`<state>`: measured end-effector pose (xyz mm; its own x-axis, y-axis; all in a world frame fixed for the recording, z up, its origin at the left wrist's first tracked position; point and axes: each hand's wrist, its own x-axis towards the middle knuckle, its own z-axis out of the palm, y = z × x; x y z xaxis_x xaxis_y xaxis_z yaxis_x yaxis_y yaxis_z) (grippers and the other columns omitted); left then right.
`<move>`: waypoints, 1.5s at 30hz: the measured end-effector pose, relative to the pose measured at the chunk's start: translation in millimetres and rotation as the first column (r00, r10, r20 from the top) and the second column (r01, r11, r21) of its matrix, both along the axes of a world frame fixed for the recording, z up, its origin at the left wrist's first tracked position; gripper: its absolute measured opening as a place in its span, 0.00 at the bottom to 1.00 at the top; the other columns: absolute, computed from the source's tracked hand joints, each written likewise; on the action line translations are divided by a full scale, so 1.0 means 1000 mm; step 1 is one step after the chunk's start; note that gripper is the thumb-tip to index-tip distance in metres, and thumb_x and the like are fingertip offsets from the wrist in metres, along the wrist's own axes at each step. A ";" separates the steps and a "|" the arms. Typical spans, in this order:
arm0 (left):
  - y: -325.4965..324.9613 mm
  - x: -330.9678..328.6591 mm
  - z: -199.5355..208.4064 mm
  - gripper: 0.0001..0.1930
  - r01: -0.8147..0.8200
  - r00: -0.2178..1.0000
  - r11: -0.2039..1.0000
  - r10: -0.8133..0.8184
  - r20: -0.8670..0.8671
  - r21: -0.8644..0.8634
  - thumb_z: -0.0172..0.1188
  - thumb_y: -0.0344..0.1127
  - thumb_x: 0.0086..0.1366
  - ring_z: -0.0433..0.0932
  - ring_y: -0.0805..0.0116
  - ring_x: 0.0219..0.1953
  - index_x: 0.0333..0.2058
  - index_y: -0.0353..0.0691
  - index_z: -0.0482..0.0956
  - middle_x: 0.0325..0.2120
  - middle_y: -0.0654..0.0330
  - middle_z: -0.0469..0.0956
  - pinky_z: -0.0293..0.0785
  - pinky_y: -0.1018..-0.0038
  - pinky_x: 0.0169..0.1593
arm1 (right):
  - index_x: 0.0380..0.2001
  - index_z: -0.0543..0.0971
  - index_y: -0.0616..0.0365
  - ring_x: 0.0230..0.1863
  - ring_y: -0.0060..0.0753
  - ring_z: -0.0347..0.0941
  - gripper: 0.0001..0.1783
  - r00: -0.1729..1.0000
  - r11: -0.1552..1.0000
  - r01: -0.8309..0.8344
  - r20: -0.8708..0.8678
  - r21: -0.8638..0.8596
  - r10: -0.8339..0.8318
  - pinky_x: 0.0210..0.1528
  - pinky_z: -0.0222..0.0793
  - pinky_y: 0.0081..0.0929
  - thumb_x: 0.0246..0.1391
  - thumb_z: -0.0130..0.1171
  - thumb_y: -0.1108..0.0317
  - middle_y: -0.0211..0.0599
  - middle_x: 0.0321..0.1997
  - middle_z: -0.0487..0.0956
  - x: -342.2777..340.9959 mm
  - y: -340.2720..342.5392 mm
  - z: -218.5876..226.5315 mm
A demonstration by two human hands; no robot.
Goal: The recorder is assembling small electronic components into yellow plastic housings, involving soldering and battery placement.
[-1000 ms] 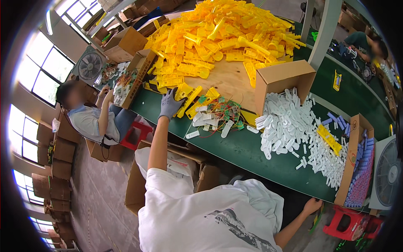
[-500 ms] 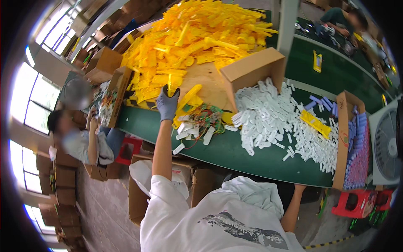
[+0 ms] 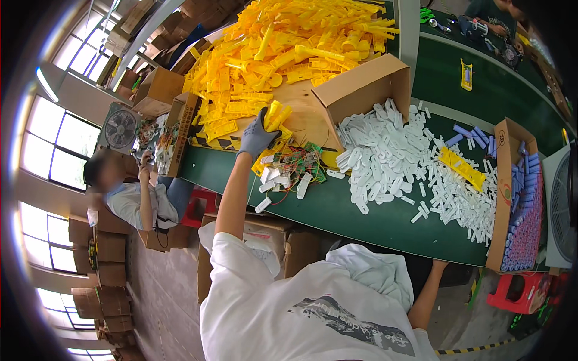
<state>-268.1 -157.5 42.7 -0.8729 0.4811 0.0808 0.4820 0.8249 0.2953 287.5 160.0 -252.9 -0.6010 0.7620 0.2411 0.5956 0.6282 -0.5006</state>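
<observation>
Gloved left hand [image 3: 259, 139] grips yellow plastic casings [image 3: 276, 115] just beyond the wired circuit boards [image 3: 308, 157]; likely light, stiff, slippery, best held along long sides; right hand [image 3: 441, 264] by the table [image 3: 355, 227], grip unclear

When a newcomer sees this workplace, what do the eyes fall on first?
Probably the big heap of yellow parts on the far side of the green table. Then the gray-gloved left hand, holding yellow pieces just before it, and the white parts spread out from an open cardboard box, farther right.
</observation>
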 end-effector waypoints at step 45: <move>0.278 0.217 0.018 0.39 0.443 0.875 0.776 -0.484 -0.026 0.449 0.66 0.47 0.55 0.74 0.47 0.52 0.61 0.37 0.61 0.52 0.44 0.72 0.71 0.61 0.52 | 0.36 0.78 0.64 0.37 0.24 0.71 0.06 0.571 0.955 0.071 -0.774 -0.288 -0.276 0.42 0.66 0.18 0.53 0.59 0.77 0.37 0.41 0.76 -0.033 -0.057 0.222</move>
<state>-51.2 120.1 61.0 -0.5664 0.7634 0.3105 0.7286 0.2878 0.6215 254.9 103.1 -30.8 -0.0914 0.9197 0.3819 -0.0248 0.3813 -0.9241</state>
